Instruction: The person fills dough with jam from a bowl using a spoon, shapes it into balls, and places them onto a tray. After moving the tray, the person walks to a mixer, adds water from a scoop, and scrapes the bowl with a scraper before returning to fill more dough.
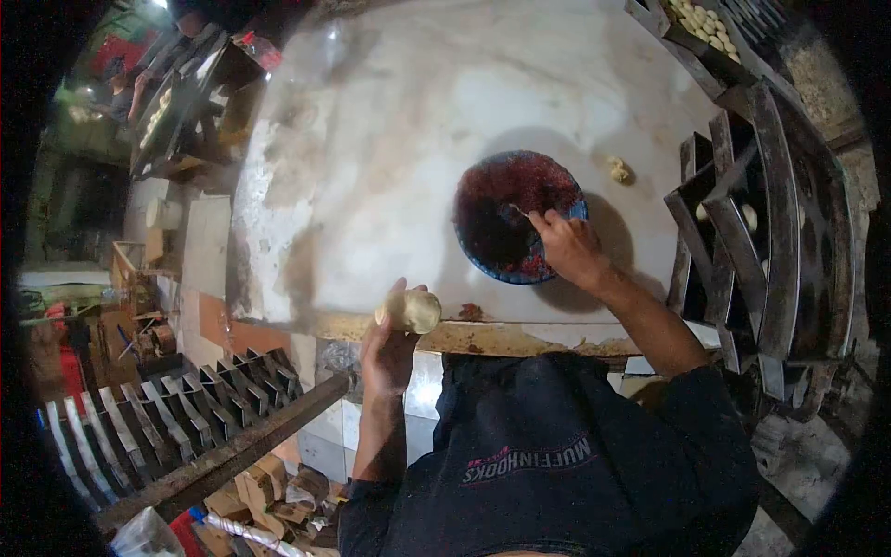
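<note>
A blue-rimmed bowl [580, 206] on the worktable holds a dark red, crumbly mass, with a deep dark hollow on its left side. My right hand [568, 243] reaches over the bowl's right edge, fingers closed around a small spoon [516, 209] whose far end is hard to make out against the dark contents. Close to the table's front edge, my left hand [390, 345] is curled around a pale, rounded piece of dough [423, 313]. A small yellowish lump of dough [620, 170] rests to the right of the bowl.
The pale worktable [390, 139] has a worn wooden front edge [520, 340], with a reddish crumb patch [471, 312] beside it. Metal trays [780, 223] are stacked at right; another tray [705, 28] carries pale dough balls. A slatted metal rack [176, 408] stands lower left.
</note>
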`<state>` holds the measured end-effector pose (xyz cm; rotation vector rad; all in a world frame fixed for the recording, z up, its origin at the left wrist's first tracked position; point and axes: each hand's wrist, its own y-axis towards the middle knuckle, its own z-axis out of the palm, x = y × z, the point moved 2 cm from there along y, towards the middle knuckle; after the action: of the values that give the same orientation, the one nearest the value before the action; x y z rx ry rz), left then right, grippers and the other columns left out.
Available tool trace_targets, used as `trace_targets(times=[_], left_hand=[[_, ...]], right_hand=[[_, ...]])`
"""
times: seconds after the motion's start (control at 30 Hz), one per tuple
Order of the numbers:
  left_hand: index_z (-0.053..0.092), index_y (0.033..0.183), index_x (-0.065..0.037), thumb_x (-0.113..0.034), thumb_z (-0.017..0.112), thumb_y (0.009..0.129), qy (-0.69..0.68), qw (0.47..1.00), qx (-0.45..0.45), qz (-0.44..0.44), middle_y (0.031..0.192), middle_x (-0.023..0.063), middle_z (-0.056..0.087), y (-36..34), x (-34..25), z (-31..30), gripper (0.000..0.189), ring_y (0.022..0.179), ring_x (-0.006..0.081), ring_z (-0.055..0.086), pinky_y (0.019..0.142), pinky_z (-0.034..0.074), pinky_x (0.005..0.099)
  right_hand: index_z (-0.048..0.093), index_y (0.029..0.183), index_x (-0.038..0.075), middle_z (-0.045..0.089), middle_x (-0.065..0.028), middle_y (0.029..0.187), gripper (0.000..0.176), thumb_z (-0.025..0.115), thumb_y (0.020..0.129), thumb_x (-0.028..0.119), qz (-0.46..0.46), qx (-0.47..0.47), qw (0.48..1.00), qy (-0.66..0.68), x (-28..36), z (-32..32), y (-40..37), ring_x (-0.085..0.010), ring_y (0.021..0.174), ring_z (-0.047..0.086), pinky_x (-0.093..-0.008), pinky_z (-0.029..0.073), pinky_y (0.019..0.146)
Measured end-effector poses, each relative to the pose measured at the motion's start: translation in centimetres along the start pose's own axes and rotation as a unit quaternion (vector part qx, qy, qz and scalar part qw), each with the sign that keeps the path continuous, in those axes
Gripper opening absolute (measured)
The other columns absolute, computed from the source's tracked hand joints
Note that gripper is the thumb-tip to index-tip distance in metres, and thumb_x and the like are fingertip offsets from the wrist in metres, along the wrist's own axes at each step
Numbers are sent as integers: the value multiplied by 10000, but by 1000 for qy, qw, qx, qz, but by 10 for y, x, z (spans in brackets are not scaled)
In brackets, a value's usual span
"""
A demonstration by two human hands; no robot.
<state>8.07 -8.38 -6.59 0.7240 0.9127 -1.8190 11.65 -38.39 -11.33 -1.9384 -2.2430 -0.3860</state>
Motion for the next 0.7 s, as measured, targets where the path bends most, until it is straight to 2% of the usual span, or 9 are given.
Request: trace_targets(times=[0.17,0.23,0.27,0.33,0.43,0.47,0.53,0.63,0.7], left_hand=[[304,1398,80,-265,530,929,3,1000,10,21,1351,233,456,24,2,11,624,1259,308,452,1058,343,459],[314,1393,78,-208,513,951,11,998,-55,13,1350,220,459,38,11,14,563,1264,303,446,1064,346,449],[345,1377,73,-197,490,970,3,998,-53,16,1347,208,461,44,14,19,510,1267,295,442,1066,347,439],[359,1371,65,-214,496,969,-8,998,-69,3,1346,198,462,56,25,25,509,1262,291,447,1064,350,432],[397,1362,10,-280,481,977,-51,995,-71,-54,1333,154,483,71,39,41,490,1226,254,481,1039,375,391],[405,1356,7,-283,479,978,-73,992,-55,-83,1317,150,494,73,42,49,481,1213,250,492,1032,384,390],[414,1349,3,-286,476,978,-96,988,-33,-114,1301,147,505,77,43,66,473,1199,247,503,1026,393,389],[426,1337,-1,-292,469,981,-118,984,6,-131,1265,136,528,79,41,78,461,1165,242,525,1002,421,386],[432,1330,21,-293,431,990,-55,992,-22,-111,1288,150,515,80,46,63,462,1177,253,518,1025,406,384]], right_hand=[[666,1009,-2,625,-177,701,234,502,853,58,-3,137,988,69,-18,-3,15,-331,602,616,-437,479,570],[681,1028,4,646,-152,654,238,538,849,65,52,162,937,305,-30,2,18,-196,545,621,-318,500,560],[681,1028,4,646,-152,654,238,538,849,65,59,161,935,310,-38,3,17,-196,545,621,-318,500,560],[680,1065,24,648,-126,694,233,590,859,88,102,253,809,521,-50,7,11,-134,573,591,-300,465,548],[687,1062,44,608,-94,653,212,584,881,80,55,122,805,577,-25,-33,-10,-169,582,567,-288,461,542],[687,1062,44,608,-94,653,212,584,881,80,56,121,807,575,-18,-34,-16,-169,582,567,-288,461,542],[669,1107,23,585,-98,678,278,594,840,39,-108,-51,934,337,-4,-42,-28,-206,574,564,-289,456,528],[647,1148,33,573,-110,769,346,589,808,18,-100,-120,978,137,12,-34,-51,-242,623,571,-328,485,542],[640,1153,31,563,-112,807,364,587,794,11,-72,-109,985,113,16,-29,-64,-254,653,575,-351,497,571]])
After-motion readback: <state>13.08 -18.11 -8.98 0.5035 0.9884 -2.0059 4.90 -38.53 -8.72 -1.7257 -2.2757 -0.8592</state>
